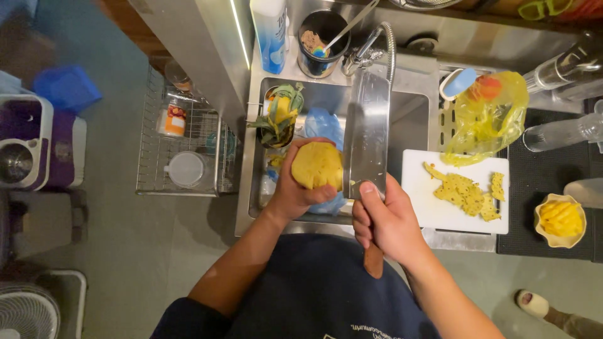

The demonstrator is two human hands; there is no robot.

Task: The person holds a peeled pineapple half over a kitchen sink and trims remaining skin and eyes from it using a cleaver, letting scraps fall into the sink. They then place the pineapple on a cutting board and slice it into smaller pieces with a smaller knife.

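Left hand (295, 188) cups a peeled pineapple (318, 165) from below and holds it over the sink (411, 116), fingers curled round its underside. Right hand (386, 220) is wrapped tight on the handle of a cleaver (367, 135), thumb pushed up onto the blade base. The blade stands upright just beside the fruit's right side, probably touching it, but the contact line is hard to see. Peel strips (465, 188) lie on the white board (455, 201) to the right; a yellow bag (487, 116) sits behind it. A bowl (560, 220) of cut fruit is further right. Risk: the fruit looks wet and is unsupported, so it could slip into the sink. The left fingertips sit close to the edge, and a blade skid would reach them.
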